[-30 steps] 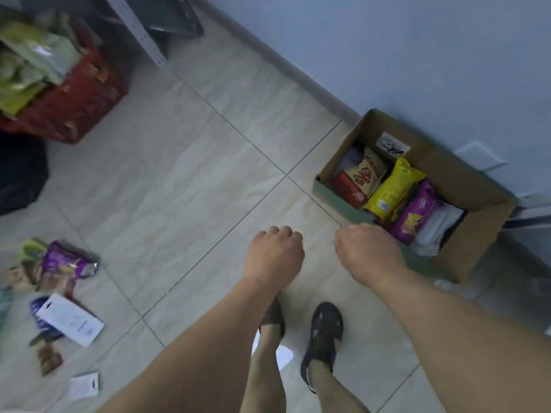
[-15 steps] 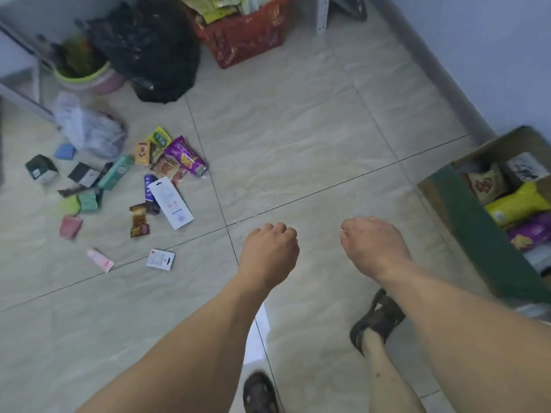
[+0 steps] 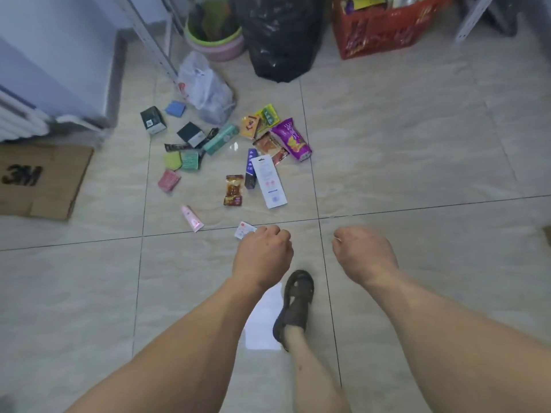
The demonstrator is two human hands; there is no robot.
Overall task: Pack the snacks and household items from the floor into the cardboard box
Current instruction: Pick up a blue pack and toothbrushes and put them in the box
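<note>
At twelve o'clock from both hands, snacks [image 3: 290, 138] and small packets [image 3: 269, 180] lie scattered on the floor [image 3: 417, 144]. Left hand [image 3: 262, 256] and right hand [image 3: 362, 253] hang loosely curled, empty.

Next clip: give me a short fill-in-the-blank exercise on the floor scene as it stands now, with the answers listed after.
1. The flattened cardboard at the left edge bears the printed mark ____.
2. The crate at the top right, filled with packets, is coloured ____.
3. Both the left hand and the right hand hold ____.
4. The small pink tube lies on the ____, left of the long white card.

Answers: 3M; red; nothing; floor
</note>
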